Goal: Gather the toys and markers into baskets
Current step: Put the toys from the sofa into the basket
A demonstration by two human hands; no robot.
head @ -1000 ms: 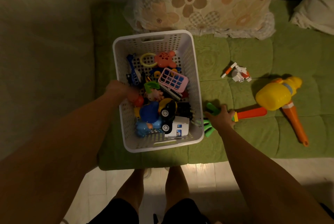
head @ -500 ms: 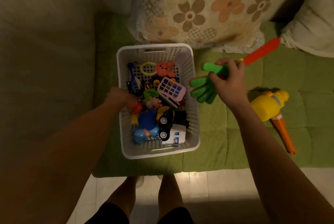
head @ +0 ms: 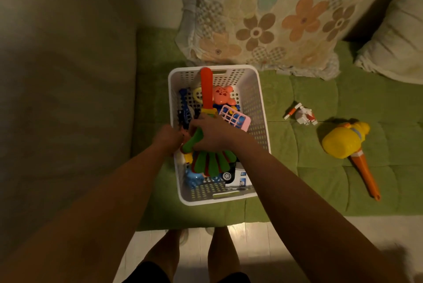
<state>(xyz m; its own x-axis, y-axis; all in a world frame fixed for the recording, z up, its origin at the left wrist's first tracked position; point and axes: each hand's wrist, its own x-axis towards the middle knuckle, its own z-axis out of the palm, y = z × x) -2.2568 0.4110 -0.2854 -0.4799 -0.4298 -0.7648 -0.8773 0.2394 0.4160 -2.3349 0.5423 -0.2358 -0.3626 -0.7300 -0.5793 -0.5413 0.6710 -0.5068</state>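
Rake (head: pixel 211 162): lengthwise inside the basket (head: pixel 217 201), orange handle toward its far wall, green prongs toward its near wall.
Handling: it looks like light, stiff plastic and long for the basket, so hold it at the neck, where it balances.
Right hand (head: pixel 212 133): your fingers are curled round that neck.
Left hand (head: pixel 168 137): at the basket's left rim. Its fingers are hidden, so you cannot tell its grip.
Hard to see: whether the rake rests on the toys or hangs above them. The light is dim and the toys beneath are mostly covered.
Right of basket: a small robot toy (head: pixel 301 115) and a yellow hammer (head: pixel 341 143) wait.
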